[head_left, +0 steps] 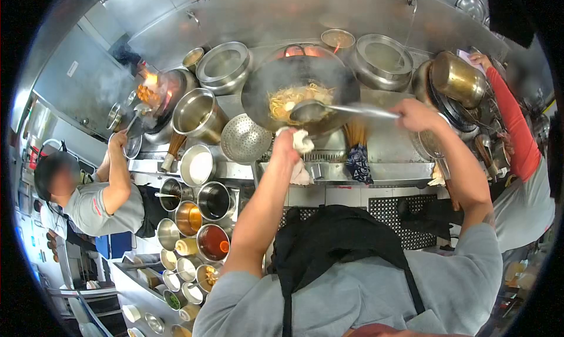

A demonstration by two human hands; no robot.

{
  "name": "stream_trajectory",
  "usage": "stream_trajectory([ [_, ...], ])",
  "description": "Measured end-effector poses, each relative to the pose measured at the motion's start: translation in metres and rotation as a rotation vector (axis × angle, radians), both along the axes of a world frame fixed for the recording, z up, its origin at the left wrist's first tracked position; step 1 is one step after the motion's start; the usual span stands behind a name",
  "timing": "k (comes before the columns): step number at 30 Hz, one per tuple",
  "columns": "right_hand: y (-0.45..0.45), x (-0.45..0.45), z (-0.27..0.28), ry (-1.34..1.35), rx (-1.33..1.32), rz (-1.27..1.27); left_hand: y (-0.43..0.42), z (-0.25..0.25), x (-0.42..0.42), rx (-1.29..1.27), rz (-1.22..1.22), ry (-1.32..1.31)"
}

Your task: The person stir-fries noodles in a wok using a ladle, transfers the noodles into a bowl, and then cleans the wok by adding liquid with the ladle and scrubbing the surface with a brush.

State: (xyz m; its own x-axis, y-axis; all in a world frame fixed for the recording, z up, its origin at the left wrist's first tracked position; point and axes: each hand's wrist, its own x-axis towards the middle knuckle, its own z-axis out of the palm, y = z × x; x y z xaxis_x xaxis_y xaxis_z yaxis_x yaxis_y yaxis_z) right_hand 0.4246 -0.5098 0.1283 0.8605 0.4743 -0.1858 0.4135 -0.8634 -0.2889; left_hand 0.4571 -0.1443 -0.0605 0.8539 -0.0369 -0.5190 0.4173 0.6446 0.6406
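Observation:
A large dark wok [258, 96] sits on the burner in front of me, steam rising from it. Inside lie yellow noodles [311, 93] mixed with pale pieces. My right hand [416, 115] grips the long handle of a metal ladle [365, 110], whose bowl rests among the noodles. At the near rim of the wok, my left hand [285, 147] is closed around a white cloth [302, 141], which covers whatever part of the wok lies beneath it.
A perforated strainer [245, 138] and a tall pot [197, 113] stand left of the wok. Lidded pots [385, 61] flank it behind. Several sauce containers [213, 242] crowd the lower left. Co-workers stand at left [108, 205] and right [520, 199], the left one beside flames. A bamboo brush [356, 136] is near the counter edge.

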Motion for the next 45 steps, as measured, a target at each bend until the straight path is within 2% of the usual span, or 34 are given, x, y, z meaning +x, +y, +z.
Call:
stream_trajectory([
  [2,0.008,0.011,-0.009,-0.087,-0.01,-0.029,0.0,0.026,0.021,-0.014,-0.038,-0.002],
  [3,0.014,0.017,-0.017,-0.136,-0.014,-0.045,-0.003,0.021,0.035,-0.05,-0.09,-0.027],
  [5,0.032,0.024,-0.037,-0.108,-0.102,-0.12,-0.014,-0.003,0.032,0.035,0.059,-0.003],
  [6,0.046,0.018,-0.043,-0.09,-0.135,-0.191,-0.011,-0.042,0.025,-0.028,-0.008,-0.034],
  [7,0.053,0.014,-0.053,-0.073,-0.167,-0.262,-0.014,-0.065,0.001,0.008,0.051,-0.092],
  [9,0.036,0.018,-0.099,-0.232,-0.252,-0.182,-0.004,-0.091,-0.051,0.016,0.052,-0.074],
  [11,0.025,-0.006,-0.089,-0.29,-0.162,-0.198,-0.005,-0.078,-0.081,0.092,0.092,-0.077],
  [14,0.005,-0.02,-0.065,-0.207,-0.065,-0.143,0.01,-0.098,-0.043,0.013,0.042,-0.026],
  [15,-0.002,-0.018,-0.054,-0.159,-0.035,-0.118,0.004,-0.071,-0.034,0.053,0.059,-0.033],
  [16,-0.007,-0.016,-0.041,-0.147,0.058,-0.087,0.005,-0.06,-0.023,-0.021,0.033,-0.019],
  [17,-0.01,-0.009,-0.023,-0.023,0.061,-0.102,0.009,-0.049,-0.015,-0.096,0.005,-0.016],
  [19,-0.021,0.008,-0.012,-0.044,0.069,0.012,-0.002,0.004,-0.018,0.026,0.032,0.037],
  [21,-0.014,0.024,0.004,0.007,-0.033,0.038,0.0,0.021,0.005,0.072,-0.01,0.027],
  [23,0.003,0.029,0.003,0.001,-0.097,0.012,0.004,0.034,0.03,0.005,-0.096,-0.018],
  [24,0.013,0.034,-0.009,-0.038,-0.114,-0.028,0.01,0.003,0.056,-0.084,-0.12,-0.04],
  [25,0.018,0.04,-0.022,-0.082,-0.134,-0.072,0.009,-0.023,0.061,-0.066,-0.088,-0.062],
  [27,0.027,0.046,-0.068,-0.16,-0.117,-0.148,-0.003,-0.07,0.036,-0.034,-0.024,-0.116],
  [29,0.03,0.035,-0.101,-0.273,-0.149,-0.181,-0.012,-0.064,-0.033,0.086,-0.006,-0.066],
  [30,0.032,0.017,-0.094,-0.265,-0.162,-0.178,-0.002,-0.087,-0.059,0.081,0.011,-0.054],
  [31,0.023,0.016,-0.123,-0.396,-0.114,-0.173,0.004,-0.1,-0.07,0.073,0.032,-0.042],
  [34,0.021,-0.029,-0.08,-0.297,-0.097,-0.201,0.008,-0.085,-0.074,0.078,0.061,0.01],
  [35,0.017,-0.037,-0.07,-0.268,-0.081,-0.206,0.015,-0.084,-0.058,-0.005,-0.027,0.061],
  [36,0.015,-0.043,-0.064,-0.24,-0.068,-0.205,0.011,-0.061,-0.044,-0.044,-0.026,0.054],
  [37,0.01,-0.045,-0.06,-0.239,-0.036,-0.196,-0.004,-0.013,-0.034,0.061,0.082,0.121],
  [39,0.003,-0.044,-0.055,-0.236,0.029,-0.169,0.004,-0.003,0.001,0.031,-0.001,-0.072],
  [40,0.004,-0.043,-0.05,-0.185,0.065,-0.218,-0.004,0.019,0.009,-0.006,0.007,-0.01],
  [41,0.007,-0.039,-0.051,-0.179,0.066,-0.227,0.008,-0.011,0.039,-0.038,-0.088,-0.015],
  [42,0.009,-0.03,-0.051,-0.183,0.068,-0.239,-0.001,0.015,0.042,0.01,-0.058,0.03],
  [45,0.035,0.006,-0.053,-0.218,0.035,-0.329,0.006,-0.005,0.081,0.01,-0.086,0.01],
])
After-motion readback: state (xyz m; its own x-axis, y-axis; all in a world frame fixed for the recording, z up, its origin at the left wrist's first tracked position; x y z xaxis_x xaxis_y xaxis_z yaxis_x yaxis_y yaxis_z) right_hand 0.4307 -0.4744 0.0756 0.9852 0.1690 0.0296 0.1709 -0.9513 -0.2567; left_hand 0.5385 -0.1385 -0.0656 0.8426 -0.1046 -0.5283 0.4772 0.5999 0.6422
